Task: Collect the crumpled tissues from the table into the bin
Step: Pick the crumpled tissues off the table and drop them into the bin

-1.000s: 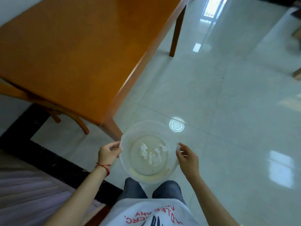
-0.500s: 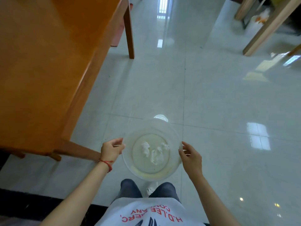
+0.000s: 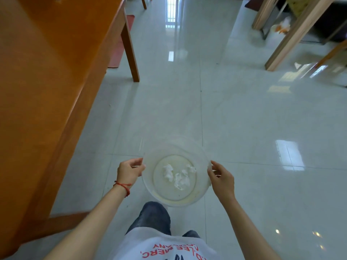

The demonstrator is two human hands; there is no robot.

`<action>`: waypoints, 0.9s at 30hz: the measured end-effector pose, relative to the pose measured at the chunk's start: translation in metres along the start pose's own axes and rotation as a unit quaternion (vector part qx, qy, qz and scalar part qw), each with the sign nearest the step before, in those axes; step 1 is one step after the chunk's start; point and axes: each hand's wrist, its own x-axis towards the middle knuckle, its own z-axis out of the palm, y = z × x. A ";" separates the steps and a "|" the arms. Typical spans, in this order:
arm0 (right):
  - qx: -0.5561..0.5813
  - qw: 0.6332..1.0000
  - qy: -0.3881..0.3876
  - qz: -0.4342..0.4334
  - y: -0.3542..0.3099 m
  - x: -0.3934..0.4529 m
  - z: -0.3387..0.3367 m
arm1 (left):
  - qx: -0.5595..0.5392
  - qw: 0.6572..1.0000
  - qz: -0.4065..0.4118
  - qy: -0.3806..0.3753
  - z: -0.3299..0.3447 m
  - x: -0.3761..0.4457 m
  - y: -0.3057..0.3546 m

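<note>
I hold a round translucent plastic bin [image 3: 150,162] out in front of me above the tiled floor, seen from straight above. My left hand [image 3: 128,170] grips its left rim and my right hand [image 3: 222,180] grips its right rim. A few crumpled white tissues [image 3: 177,176] lie on the bin's bottom. The orange wooden table [image 3: 48,76] runs along my left side; the part of its top in view is bare.
Glossy pale floor tiles [image 3: 244,119] stretch ahead and to the right. A table leg [image 3: 130,53] stands ahead on the left, with a red mat [image 3: 120,45] behind it. Light wooden furniture legs [image 3: 293,36] and a small white bin [image 3: 277,30] stand at the far right.
The view has swung to the right and forward: the table has slid to the left edge and more open floor shows ahead. Both hands keep hold of the bin.
</note>
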 end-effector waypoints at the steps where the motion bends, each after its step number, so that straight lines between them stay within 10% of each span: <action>1: 0.003 1.000 0.005 0.001 -0.008 0.017 0.004 | -0.003 1.000 0.000 -0.002 0.003 0.017 0.009; 27: 0.053 0.998 0.044 -0.010 -0.213 0.449 0.046 | -0.016 0.999 0.023 -0.020 0.111 0.413 0.290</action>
